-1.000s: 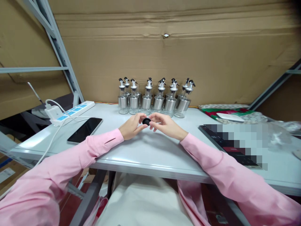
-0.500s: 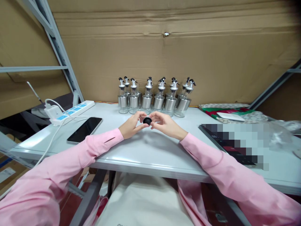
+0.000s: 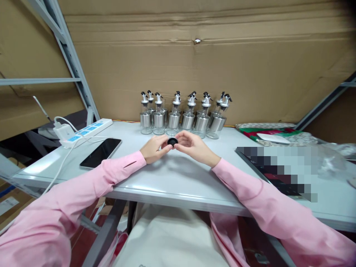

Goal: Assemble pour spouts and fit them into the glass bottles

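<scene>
A small round black part [image 3: 172, 141], like a cap or stopper with a raised rim, is held between both hands just above the table. My left hand [image 3: 155, 149] pinches its left side with thumb and fingers. On its right side, my right hand [image 3: 194, 147] grips it between thumb and curled fingertips. Just beyond the hands stand several glass bottles [image 3: 188, 120] with steel sleeves and silver-and-black pour spouts, arranged in rows. The fingers cover parts of the black piece's edge.
On the left of the table [image 3: 172, 181] lie a phone [image 3: 101, 153] and a white power strip [image 3: 86, 132] with plugged-in cables. At right are a dark tablet-like slab [image 3: 267, 168], partly pixelated, a white flat device [image 3: 273, 138] and patterned cloth. Cardboard [image 3: 194, 70] backs the table.
Both hands stay close together. The black part has shifted slightly left and tilted a little, and my right fingers have moved left with it. The bottles stand as before.
</scene>
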Demonstrator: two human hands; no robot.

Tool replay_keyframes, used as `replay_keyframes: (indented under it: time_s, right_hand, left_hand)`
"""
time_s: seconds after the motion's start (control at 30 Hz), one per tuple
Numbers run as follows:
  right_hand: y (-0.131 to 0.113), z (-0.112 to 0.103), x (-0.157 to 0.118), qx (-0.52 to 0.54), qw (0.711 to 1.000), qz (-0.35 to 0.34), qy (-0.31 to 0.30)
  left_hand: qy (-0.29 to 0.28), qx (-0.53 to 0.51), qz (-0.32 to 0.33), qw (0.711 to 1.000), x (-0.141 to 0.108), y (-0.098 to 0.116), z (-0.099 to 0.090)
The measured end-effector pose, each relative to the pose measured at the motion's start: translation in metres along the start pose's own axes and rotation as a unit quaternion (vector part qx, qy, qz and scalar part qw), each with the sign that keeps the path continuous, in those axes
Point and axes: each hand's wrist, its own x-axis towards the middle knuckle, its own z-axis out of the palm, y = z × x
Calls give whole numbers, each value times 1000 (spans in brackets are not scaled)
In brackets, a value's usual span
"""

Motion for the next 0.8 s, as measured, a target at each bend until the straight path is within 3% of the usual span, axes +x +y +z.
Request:
replay_keyframes:
  time_s: [0.23, 0.8]
  right_hand:
    - [-5, 2, -1, -61, 998, -4, -7]
    - [-5, 1, -4, -70, 997, 16, -33]
  left_hand:
    - [-23, -13, -5, 1000, 0, -2, 1]
    - [-45, -50, -16, 998, -1, -5, 1]
